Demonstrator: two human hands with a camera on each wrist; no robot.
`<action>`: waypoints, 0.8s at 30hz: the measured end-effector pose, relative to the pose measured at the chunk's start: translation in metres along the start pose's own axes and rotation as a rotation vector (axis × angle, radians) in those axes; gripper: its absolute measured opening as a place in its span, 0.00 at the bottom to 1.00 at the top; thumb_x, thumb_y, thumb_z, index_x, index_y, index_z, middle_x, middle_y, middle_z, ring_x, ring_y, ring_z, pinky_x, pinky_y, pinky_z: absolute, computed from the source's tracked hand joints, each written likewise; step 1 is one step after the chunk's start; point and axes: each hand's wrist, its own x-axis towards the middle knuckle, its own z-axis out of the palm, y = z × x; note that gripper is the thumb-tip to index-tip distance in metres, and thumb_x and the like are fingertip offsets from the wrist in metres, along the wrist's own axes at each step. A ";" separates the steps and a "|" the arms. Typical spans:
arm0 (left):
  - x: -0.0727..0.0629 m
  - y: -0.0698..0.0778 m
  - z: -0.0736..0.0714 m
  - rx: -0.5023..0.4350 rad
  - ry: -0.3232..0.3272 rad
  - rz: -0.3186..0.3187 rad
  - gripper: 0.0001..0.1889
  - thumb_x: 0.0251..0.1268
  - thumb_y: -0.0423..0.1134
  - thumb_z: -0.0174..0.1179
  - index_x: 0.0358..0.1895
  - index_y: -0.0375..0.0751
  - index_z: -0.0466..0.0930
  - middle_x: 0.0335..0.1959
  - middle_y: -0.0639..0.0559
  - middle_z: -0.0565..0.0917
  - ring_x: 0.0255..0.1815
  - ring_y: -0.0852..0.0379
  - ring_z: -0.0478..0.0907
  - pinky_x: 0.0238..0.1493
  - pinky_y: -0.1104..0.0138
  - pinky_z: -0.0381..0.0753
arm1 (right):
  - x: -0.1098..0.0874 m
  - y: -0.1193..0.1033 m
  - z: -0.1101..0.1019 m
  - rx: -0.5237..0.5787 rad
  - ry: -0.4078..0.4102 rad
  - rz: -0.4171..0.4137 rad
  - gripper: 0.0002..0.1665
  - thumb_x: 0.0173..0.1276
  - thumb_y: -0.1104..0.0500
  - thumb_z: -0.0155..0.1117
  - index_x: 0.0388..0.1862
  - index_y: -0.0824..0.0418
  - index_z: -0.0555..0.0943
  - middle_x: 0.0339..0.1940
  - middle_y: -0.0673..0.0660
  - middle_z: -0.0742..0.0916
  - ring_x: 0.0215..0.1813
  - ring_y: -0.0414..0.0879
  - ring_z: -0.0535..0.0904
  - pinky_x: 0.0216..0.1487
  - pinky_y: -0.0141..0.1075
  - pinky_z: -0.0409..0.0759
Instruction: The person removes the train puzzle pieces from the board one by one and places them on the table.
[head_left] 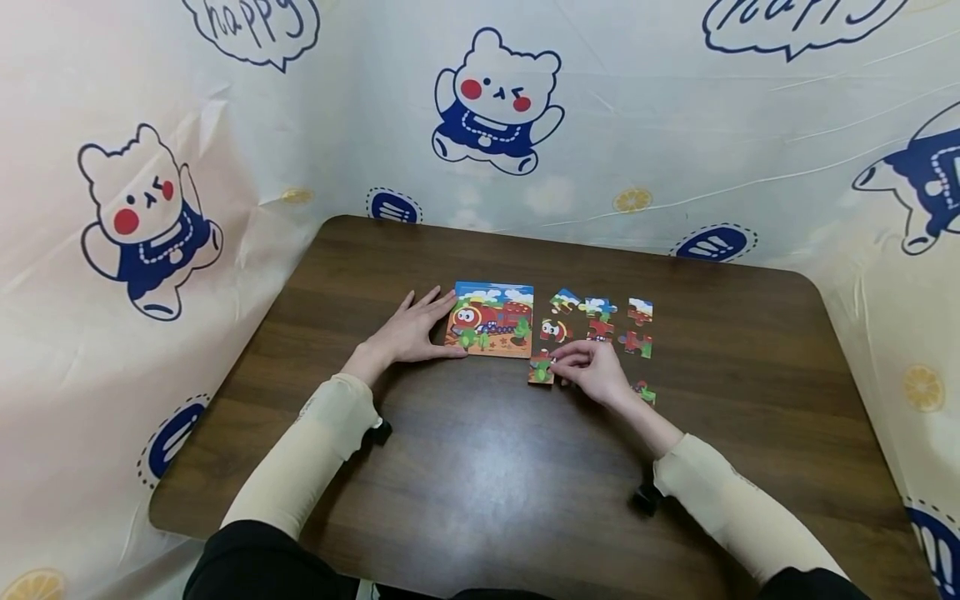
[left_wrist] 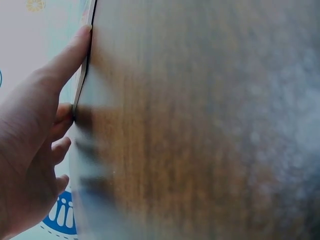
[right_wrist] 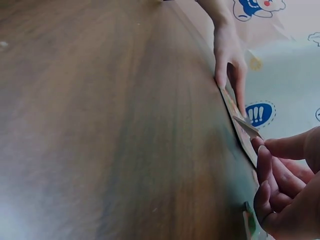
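The left hand rests at the left side of a square picture board printed with a red train. Its fingers are spread and fairly straight, with the thumb along the board's lower edge; the left wrist view shows thumb and fingertips touching the board's thin edge. Just off the board's lower right corner, the right hand pinches a jigsaw piece between thumb and fingers. Seen edge-on in the right wrist view, that held jigsaw piece is tilted and looks raised off the table.
Loose jigsaw pieces lie right of the board, among them a sky piece, a face piece, a red piece and a green one. Part of the group is hidden under the right hand. A printed curtain surrounds the brown table.
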 end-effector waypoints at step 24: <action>-0.005 0.002 -0.004 0.017 -0.013 0.003 0.63 0.64 0.78 0.67 0.93 0.52 0.48 0.94 0.53 0.53 0.97 0.46 0.38 0.92 0.35 0.32 | -0.007 0.010 -0.003 -0.279 0.095 -0.151 0.05 0.73 0.66 0.76 0.45 0.65 0.93 0.35 0.59 0.95 0.33 0.40 0.85 0.37 0.27 0.79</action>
